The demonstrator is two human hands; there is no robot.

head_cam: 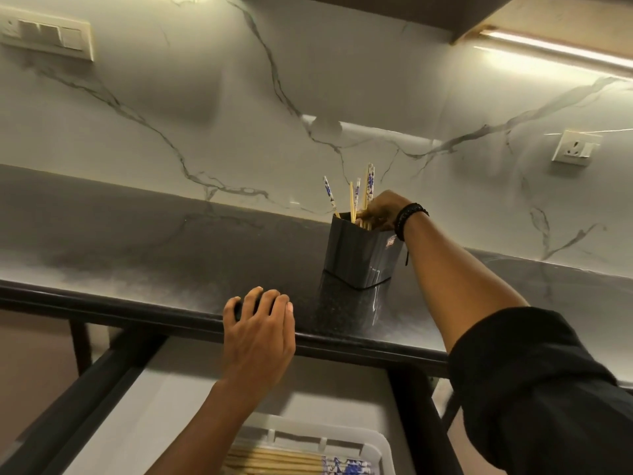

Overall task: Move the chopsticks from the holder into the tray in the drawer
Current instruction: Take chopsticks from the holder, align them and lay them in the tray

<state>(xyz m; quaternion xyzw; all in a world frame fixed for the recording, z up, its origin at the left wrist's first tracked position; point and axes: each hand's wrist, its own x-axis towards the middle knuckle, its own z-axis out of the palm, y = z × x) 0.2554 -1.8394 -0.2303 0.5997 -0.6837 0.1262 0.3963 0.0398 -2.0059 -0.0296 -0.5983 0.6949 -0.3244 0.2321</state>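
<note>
A dark, square holder stands on the black countertop near the marble wall. Several chopsticks with blue-and-white tops stick up out of it. My right hand is at the holder's mouth, its fingers closed round some of these chopsticks. My left hand rests on the counter's front edge, its fingers curled over the lip. Below, the drawer is pulled out. A white tray in it has several chopsticks lying flat.
The black countertop runs along a white marble backsplash. A switch plate is on the wall at upper left and a socket at right. A light strip glows under the upper cabinet.
</note>
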